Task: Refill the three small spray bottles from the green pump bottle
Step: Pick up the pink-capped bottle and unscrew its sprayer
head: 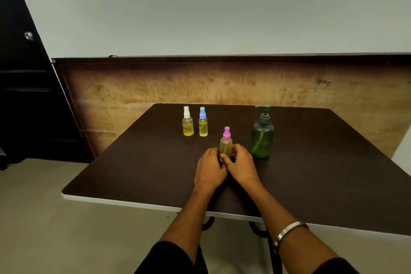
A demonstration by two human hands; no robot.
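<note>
Two dark sleeves sit at the bottom edge, and both forearms reach forward over the near edge of the table, converging toward its middle. A metal bangle rings the right forearm. The left hand lies palm-down, fingers curled around the left side of the pink bottle's base. The right hand mirrors it, thumb and fingers closed on the right side, so both hands clasp the same bottle low down. Their fingers cover the bottle's bottom, so whether it rests on the table or is lifted cannot be told. It stands upright, long axis vertical, pink spray cap on top, yellowish liquid inside.

Just to its right and slightly farther stands the green bottle, upright, its pump spout pointing left; the liquid level is hard to read through the dark plastic. Farther back left, the white bottle and the blue bottle stand upright side by side, close but apart, both holding yellow liquid.
</note>
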